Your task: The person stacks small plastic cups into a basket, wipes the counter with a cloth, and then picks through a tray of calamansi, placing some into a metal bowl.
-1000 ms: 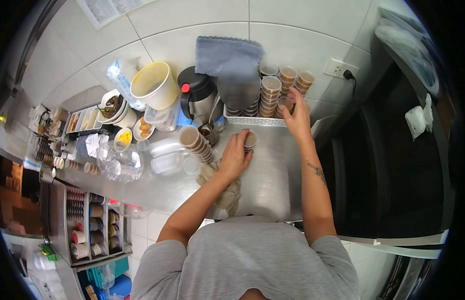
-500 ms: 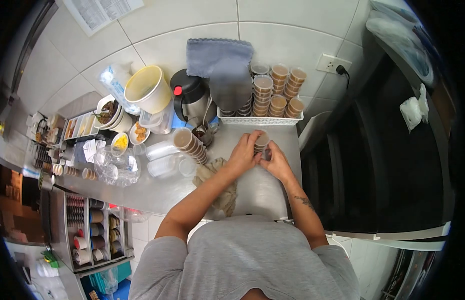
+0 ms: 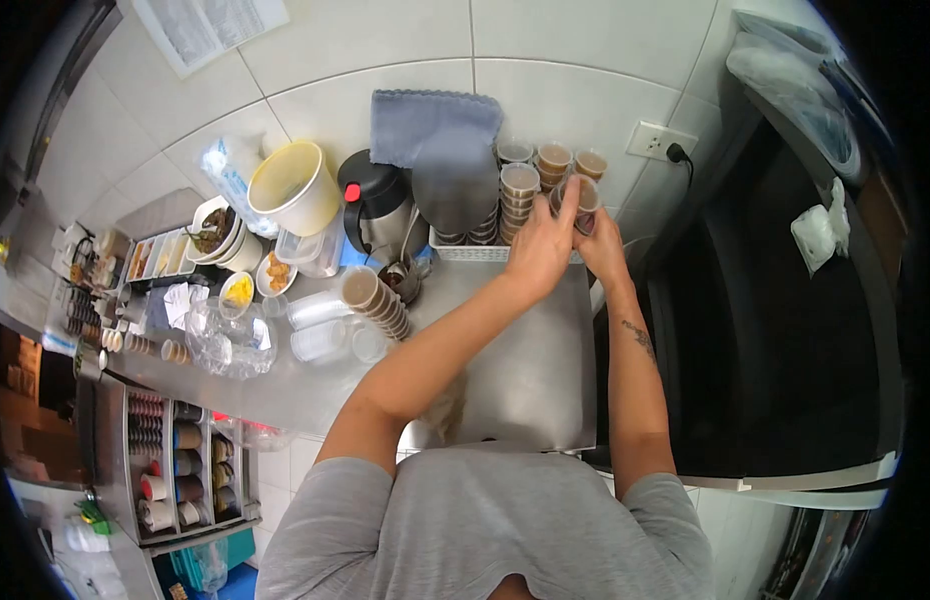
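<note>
Both hands are at the right end of a white basket (image 3: 455, 253) that holds stacks of lidded plastic cups with brown contents. My left hand (image 3: 545, 245) is closed around the left side of a stack of these sauce cups (image 3: 583, 192), fingers reaching up along it. From the right, my right hand (image 3: 603, 250) grips the same stack lower down. The bottom of this stack is hidden by the hands. Other cup stacks (image 3: 519, 180) stand just left of and behind it in the basket.
A leaning stack of brown-filled cups (image 3: 375, 300) stands left on the steel counter (image 3: 505, 370), near clear empty cups (image 3: 320, 340). Behind are a steel thermos jug (image 3: 385, 205) and a yellowish bucket (image 3: 295, 190). A cloth (image 3: 443, 405) lies near the front edge, and a dark shelf unit (image 3: 745, 330) borders the right.
Both hands have moved the cup stack from the counter up and away from me, to the right end of the basket. My arms are stretched further out.
</note>
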